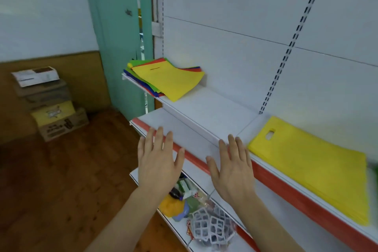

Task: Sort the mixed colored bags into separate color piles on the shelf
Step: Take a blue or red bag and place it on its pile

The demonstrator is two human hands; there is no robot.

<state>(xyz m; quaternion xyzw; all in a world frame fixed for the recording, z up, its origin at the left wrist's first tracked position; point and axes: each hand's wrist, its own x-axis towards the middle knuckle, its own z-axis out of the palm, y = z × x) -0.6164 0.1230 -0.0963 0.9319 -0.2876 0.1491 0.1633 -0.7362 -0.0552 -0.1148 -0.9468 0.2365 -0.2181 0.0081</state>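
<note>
- Both hands are empty: the left hand (158, 161) and the right hand (232, 168) are held flat, palms down, fingers straight and slightly spread, in front of the shelf (204, 112), gripping nothing
- The mixed stack of bags (163, 79) lies at the far left end of the upper shelf, a yellow one on top with green, red and blue edges fanned out beneath it
- A sorted yellow pile (315, 168) lies at the right end of the same shelf, its cut-out handle towards the back panel and its long axis running along the shelf towards the camera's right
- A sliver of green (373, 172) shows at the right frame edge past the yellow pile; it may be another pile, but too little is in view to tell
- The relation that matters: the mixed stack is up and away from the fingertips, forward and to the left, well apart from both hands, and the left hand is the nearer of the two
- The yellow pile sits just beside the right hand, so that hand looks better placed to set a bag down there
- My judgement is that the next step is a reach to the top yellow bag, then carrying it rightwards along the shelf
- The stack's lower corner overhangs the shelf lip, so a careless pull might drag others off
</note>
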